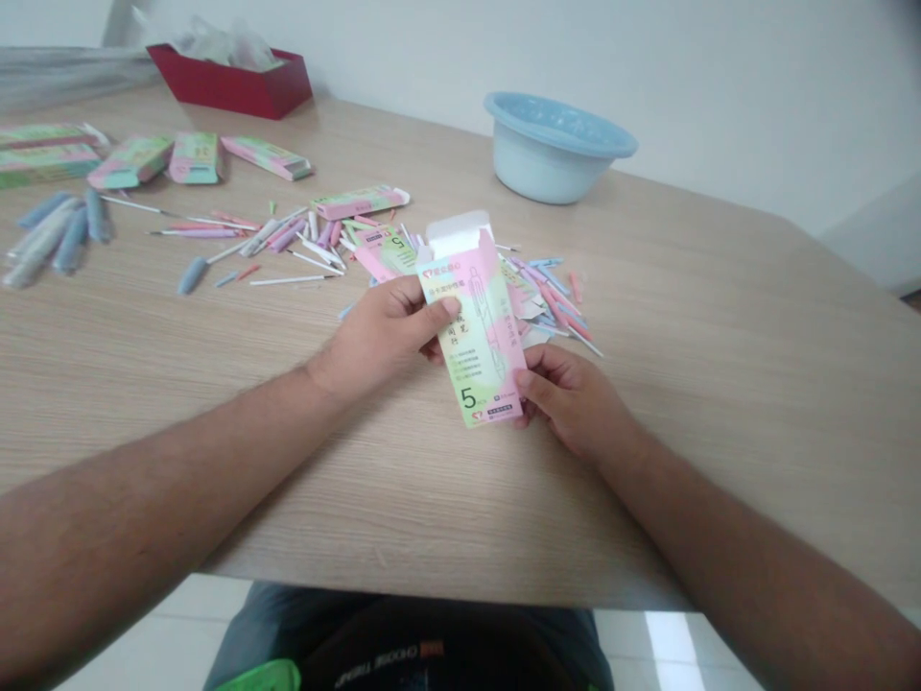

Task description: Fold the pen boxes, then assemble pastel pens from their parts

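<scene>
I hold a small pink and green pen box (pixel 479 331) upright over the wooden table (pixel 720 384), its white top flap open. My left hand (pixel 381 336) grips its upper left edge, thumb pressed on the front. My right hand (pixel 572 393) pinches its lower right corner. Behind the box lies a scatter of pastel pen parts (pixel 302 240): thin refills, barrels and caps, with another flat box (pixel 358 202) among them.
Several closed pen boxes (pixel 136 160) lie at the far left, near a row of blue pen barrels (pixel 58 230). A red tray (pixel 234 82) holding clear bags stands at the back. A light blue basin (pixel 554 144) sits at the back centre.
</scene>
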Motion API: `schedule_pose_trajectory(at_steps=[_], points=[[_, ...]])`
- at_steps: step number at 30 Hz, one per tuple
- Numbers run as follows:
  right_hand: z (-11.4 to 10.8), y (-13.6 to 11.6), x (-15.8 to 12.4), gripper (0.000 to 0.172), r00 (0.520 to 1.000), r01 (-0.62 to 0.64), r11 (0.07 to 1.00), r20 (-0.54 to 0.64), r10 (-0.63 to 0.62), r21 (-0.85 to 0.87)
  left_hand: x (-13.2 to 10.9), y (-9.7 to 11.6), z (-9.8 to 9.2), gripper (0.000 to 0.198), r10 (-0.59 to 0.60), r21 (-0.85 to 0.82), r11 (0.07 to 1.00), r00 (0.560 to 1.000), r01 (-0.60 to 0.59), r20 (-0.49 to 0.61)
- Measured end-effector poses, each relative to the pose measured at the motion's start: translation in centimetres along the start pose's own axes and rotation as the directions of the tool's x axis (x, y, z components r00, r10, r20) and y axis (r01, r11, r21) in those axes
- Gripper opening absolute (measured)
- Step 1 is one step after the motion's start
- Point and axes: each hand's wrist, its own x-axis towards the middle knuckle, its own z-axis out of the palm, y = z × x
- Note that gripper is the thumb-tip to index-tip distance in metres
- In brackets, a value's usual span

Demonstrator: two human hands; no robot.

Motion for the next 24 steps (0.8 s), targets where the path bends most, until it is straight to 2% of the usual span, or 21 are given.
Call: schedule_pose_trajectory(at_steps=[3,9,24], points=[[0.02,-0.04,-0.03,0.034,1.0,-0.004,0.998,0.001,0.004,-0.057,-0.28,0.53,0.38,0.039,-0.047,-0.015,0.999,0.996,0.048,0.082],[-0.02,0.5,0.23,0.036,0.999,-0.033,0.999,-0.024,0.033,0.001,-0.32,0.76,0.77,0.038,-0.08,-0.006,0.996,0.97,0.084,0.231],[0.08,0.58,0.36,0.038,1.0,-0.007,1.0,0.011,0.007,-0.004,-0.37,0.52,0.94,0.04,-0.133,0.051,0.991,0.967,0.125,0.217]])
